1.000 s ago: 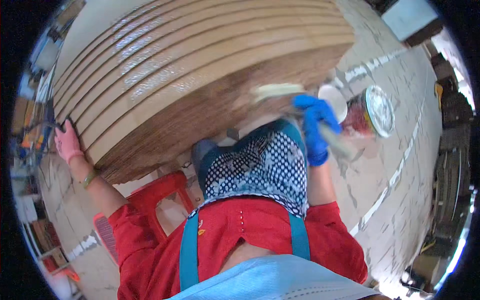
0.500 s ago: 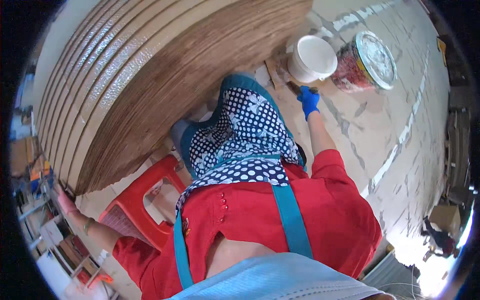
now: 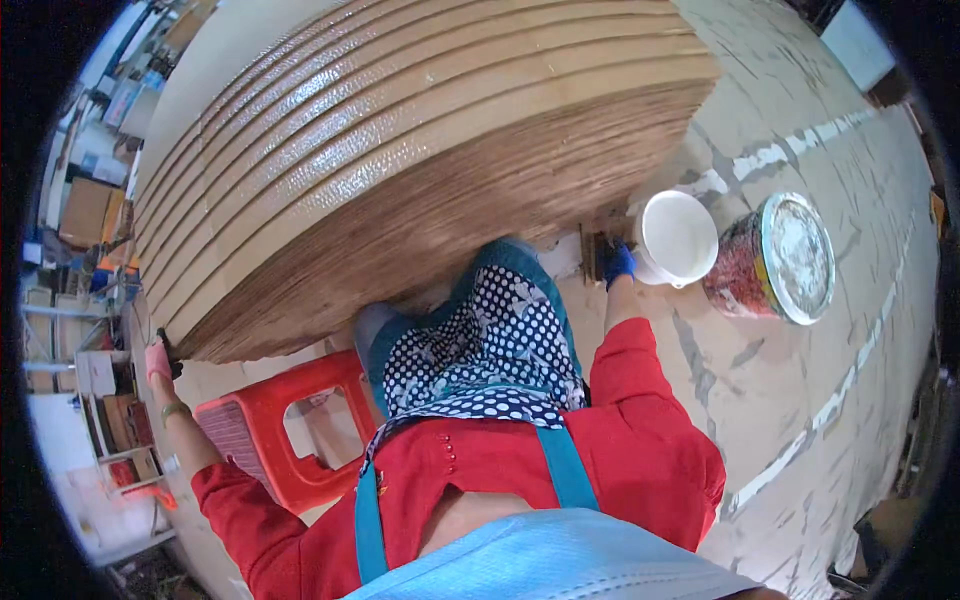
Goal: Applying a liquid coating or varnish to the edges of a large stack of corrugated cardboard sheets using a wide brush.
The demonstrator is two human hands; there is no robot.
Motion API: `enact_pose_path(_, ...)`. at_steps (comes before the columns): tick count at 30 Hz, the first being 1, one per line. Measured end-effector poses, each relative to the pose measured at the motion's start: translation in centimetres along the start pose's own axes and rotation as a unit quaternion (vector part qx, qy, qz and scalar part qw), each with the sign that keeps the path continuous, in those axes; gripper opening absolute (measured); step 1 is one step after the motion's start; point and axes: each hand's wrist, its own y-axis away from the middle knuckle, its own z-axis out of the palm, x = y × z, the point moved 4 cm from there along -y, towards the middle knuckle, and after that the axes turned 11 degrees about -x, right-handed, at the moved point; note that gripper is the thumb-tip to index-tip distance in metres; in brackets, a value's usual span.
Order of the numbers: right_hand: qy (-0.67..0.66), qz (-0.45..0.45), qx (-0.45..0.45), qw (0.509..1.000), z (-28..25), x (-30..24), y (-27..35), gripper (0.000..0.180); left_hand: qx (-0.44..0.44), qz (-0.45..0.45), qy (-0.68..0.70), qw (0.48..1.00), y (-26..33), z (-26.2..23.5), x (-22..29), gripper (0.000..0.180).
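A broad stack of thin brown sheets (image 3: 450,190) fills the area in front of me, its near side showing many layered edges. On top, the light tan sheets (image 3: 420,110) are fanned in steps, with glossy wet patches along their edges. My left hand (image 3: 158,362), in a pink glove, is at the stack's near left corner, closed around a small dark thing too unclear to name. My right hand (image 3: 620,262), in a blue glove, grips a dark flat hand tool (image 3: 600,256) low by the stack's right end, beside a white bucket (image 3: 678,238).
Right of the white bucket stands a larger paint-stained bucket (image 3: 800,258) with a whitish lid or top. A red plastic stool (image 3: 285,430) is at my left, close to my legs. White and grey streaks mark the floor (image 3: 750,400). Shelving (image 3: 95,370) lines the far left.
My right hand has brought the tool left of the white bucket, nearer the stack and lower. The view has turned, showing more of the stack's top. The left hand stays by the corner.
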Motion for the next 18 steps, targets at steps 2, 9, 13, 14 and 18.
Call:
enact_pose_path(2, -0.006, 0.041, 0.057, 0.998, 2.8, 4.4, 2.7, 0.027, 0.018, -0.071, 0.044, 0.996, 2.2, -4.4, 1.9, 0.046)
enact_pose_path(9, 0.548, 0.054, 0.041, 0.834, 9.3, -1.7, 7.6, 0.022, -0.001, -0.08, 0.183, 0.98, 3.0, -4.2, 6.0, 0.043)
enact_pose_path(13, 0.357, 0.044, -0.022, 0.933, 26.9, -5.1, 7.7, 0.022, -0.054, -0.011, 0.469, 0.881, 5.9, -5.3, 4.8, 0.039)
enact_pose_path(14, 0.43, 0.027, -0.05, 0.901, 31.7, -7.4, 7.5, 0.024, -0.072, 0.01, 0.532, 0.844, 5.5, -4.9, 5.1, 0.038)
enact_pose_path(18, 0.432, -0.042, -0.09, 0.896, 46.3, -13.2, 5.5, 0.024, -0.113, 0.078, 0.699, 0.702, 5.4, -3.2, 7.2, 0.036)
